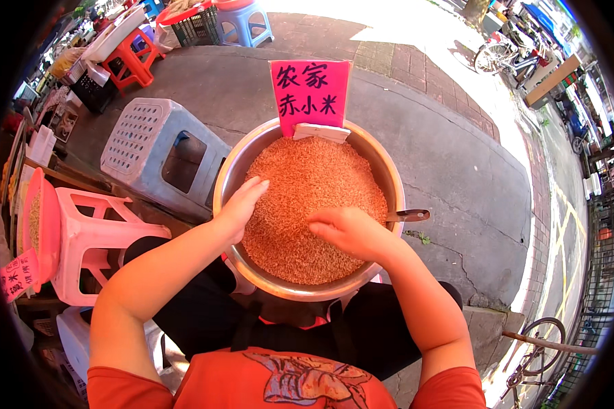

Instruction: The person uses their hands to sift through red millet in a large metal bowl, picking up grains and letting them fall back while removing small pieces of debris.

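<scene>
A wide metal basin (394, 178) stands in front of me, heaped with reddish-brown rice grains (314, 180). My left hand (241, 206) rests at the basin's left side, fingers stretched out along the edge of the heap and holding nothing. Over the right part of the grain is my right hand (351, 232), its fingers extended together toward the left, with no object visible in it; its fingertips touch or nearly touch the rice. A dark handle (411, 215) sticks out over the right rim, and whatever it belongs to is buried. Behind the heap stands a pink handwritten sign (312, 95) with a pale block (322, 132) at its base.
Left of the basin, a grey-blue plastic stool (142, 140) lies tipped over. Nearer, a pink stool (82, 218) stands beside a pink bowl of grain (44, 225). A red stool (133, 61) and blue stool (245, 26) stand farther back. Bicycles (498, 54) are at the right.
</scene>
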Motion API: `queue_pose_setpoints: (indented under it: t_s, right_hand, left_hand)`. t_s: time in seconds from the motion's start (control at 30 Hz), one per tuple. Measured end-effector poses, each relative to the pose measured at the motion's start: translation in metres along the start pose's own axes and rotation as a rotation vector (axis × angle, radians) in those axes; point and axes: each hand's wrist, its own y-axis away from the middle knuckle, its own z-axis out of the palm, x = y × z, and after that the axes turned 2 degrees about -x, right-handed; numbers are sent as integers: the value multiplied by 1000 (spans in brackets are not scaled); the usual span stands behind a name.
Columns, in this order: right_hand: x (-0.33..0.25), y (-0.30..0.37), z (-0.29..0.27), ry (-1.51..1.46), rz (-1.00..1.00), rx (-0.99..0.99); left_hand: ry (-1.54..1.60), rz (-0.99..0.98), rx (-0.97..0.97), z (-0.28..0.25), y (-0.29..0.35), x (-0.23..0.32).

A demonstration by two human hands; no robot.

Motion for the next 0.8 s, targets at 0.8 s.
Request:
queue_pose_setpoints:
  t_s: [0.8]
  right_hand:
    - [17,21,-10,176,-129,-258]
  left_hand:
    - [167,-140,-204,16,-4,7]
